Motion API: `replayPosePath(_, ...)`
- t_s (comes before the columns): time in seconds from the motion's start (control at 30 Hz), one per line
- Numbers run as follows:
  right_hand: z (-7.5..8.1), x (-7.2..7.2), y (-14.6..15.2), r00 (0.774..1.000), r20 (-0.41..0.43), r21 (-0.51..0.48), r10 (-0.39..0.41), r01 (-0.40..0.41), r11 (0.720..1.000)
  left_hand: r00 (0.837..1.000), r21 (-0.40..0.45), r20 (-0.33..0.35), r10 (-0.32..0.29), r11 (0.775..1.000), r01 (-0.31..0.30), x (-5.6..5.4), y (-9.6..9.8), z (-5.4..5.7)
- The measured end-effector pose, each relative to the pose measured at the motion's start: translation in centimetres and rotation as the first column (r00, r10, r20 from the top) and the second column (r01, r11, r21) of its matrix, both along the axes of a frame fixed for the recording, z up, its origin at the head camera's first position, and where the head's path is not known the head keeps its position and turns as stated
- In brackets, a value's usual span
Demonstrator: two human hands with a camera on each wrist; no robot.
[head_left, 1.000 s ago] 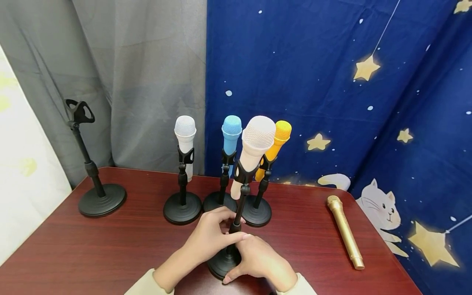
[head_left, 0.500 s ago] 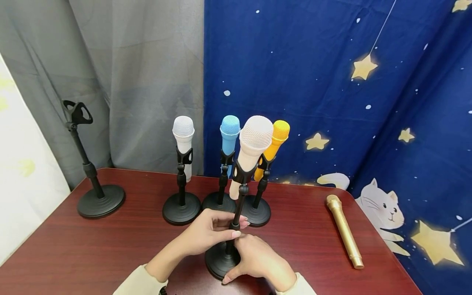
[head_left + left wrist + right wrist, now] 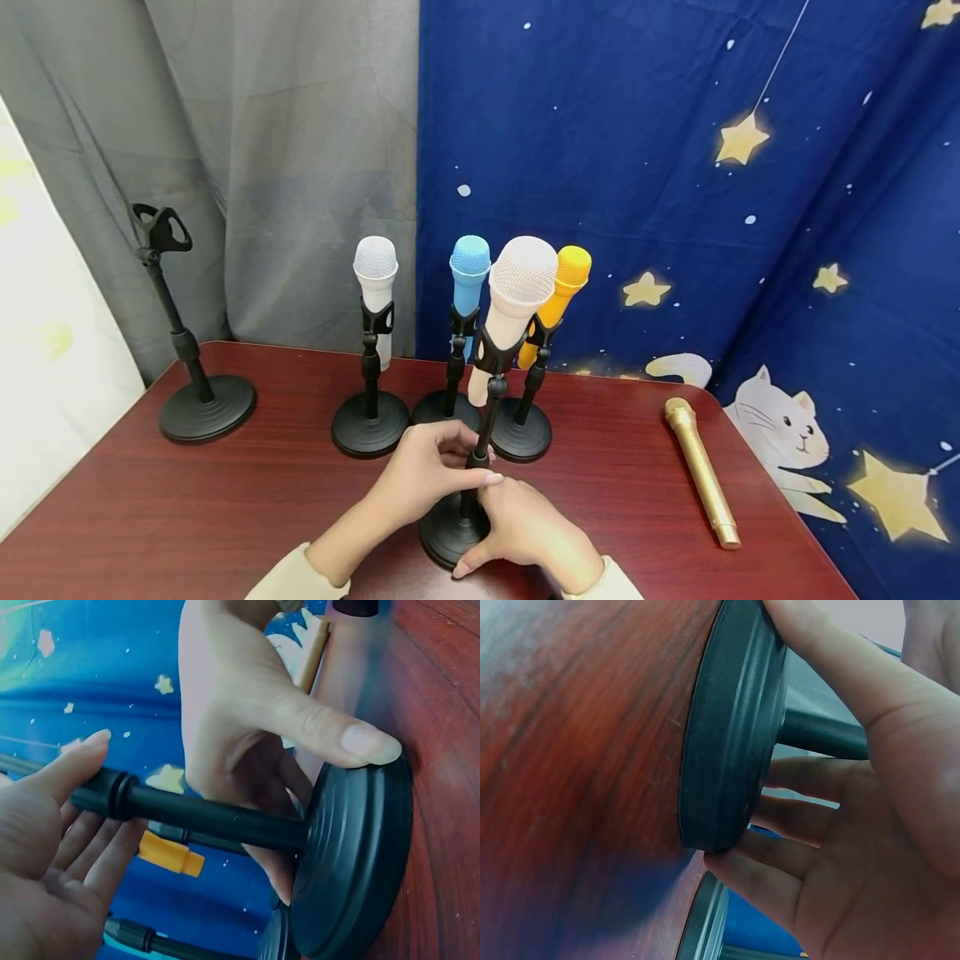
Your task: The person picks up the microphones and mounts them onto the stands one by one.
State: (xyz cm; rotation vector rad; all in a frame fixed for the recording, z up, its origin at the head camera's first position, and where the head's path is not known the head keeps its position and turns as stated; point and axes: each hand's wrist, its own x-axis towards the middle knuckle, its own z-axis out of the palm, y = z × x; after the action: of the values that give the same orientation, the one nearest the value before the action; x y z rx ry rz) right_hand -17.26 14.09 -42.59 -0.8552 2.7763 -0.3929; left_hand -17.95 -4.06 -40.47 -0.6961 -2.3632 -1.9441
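Observation:
A black desktop microphone stand (image 3: 453,533) stands at the front middle of the table, a pale pinkish-white microphone (image 3: 517,287) tilted in its clip. My left hand (image 3: 420,471) holds the collar of its pole; in the left wrist view the thumb lies on one side of the collar (image 3: 101,793) and the fingers on the other. Low down, my right hand (image 3: 528,523) grips the round base (image 3: 731,735), thumb on the near rim and fingers round the far side. Part of the pole is hidden behind the hands in the head view.
Behind stand a white microphone (image 3: 377,271), a blue one (image 3: 469,275) and a yellow one (image 3: 566,283), each on a black stand. A stand with a vacant clip (image 3: 207,408) is at far left. A gold microphone (image 3: 702,473) lies at right. Curtains (image 3: 322,167) hang behind the table.
My left hand's fingers and thumb spread a little at the pole half a second ago, then drew in again. The right hand stays on the base, and the stand keeps its place.

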Motion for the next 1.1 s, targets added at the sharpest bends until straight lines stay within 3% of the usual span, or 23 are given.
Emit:
replayPosePath(0.1,0.0,0.0,0.0,1.0,0.0,-0.01,0.001,-0.001,1.0,0.994,-0.046,-0.049,0.102,0.993,-0.105,0.4,0.4,0.1)
replayPosePath(0.17,0.0,0.1,-0.1,1.0,-0.001,-0.02,0.004,-0.004,1.0,0.98,-0.081,-0.1,0.17,0.981,-0.178,0.7,0.8,0.1)
replayPosePath(0.27,-0.1,0.1,-0.1,1.0,-0.008,-0.037,0.013,-0.014,0.999,0.943,-0.142,-0.206,0.261,0.946,-0.293,1.1,1.2,0.3)
replayPosePath(0.37,-0.1,0.1,0.0,0.999,-0.024,-0.047,0.022,-0.023,0.999,0.892,-0.195,-0.316,0.322,0.898,-0.393,1.4,1.7,0.6)
replayPosePath(0.5,-0.1,0.1,0.1,0.998,-0.061,-0.052,0.027,-0.03,0.998,0.849,-0.227,-0.392,0.355,0.857,-0.463,1.6,2.1,0.8)
replayPosePath(0.63,-0.1,0.1,0.2,0.997,-0.066,-0.065,0.027,-0.031,0.997,0.84,-0.23,-0.406,0.359,0.85,-0.474,1.7,2.3,1.0)
replayPosePath(0.97,-0.3,0.0,0.1,0.998,-0.053,-0.046,0.028,-0.03,0.998,0.863,-0.235,-0.364,0.349,0.863,-0.448,2.0,1.8,0.6)
replayPosePath(1.03,-0.3,0.1,0.1,0.998,-0.053,-0.041,0.027,-0.03,0.999,0.86,-0.222,-0.366,0.355,0.865,-0.451,2.2,1.7,0.3)
replayPosePath(1.1,-0.3,0.1,0.0,0.998,-0.051,-0.041,0.028,-0.03,0.999,0.846,-0.21,-0.393,0.361,0.86,-0.465,2.4,1.6,0.1)
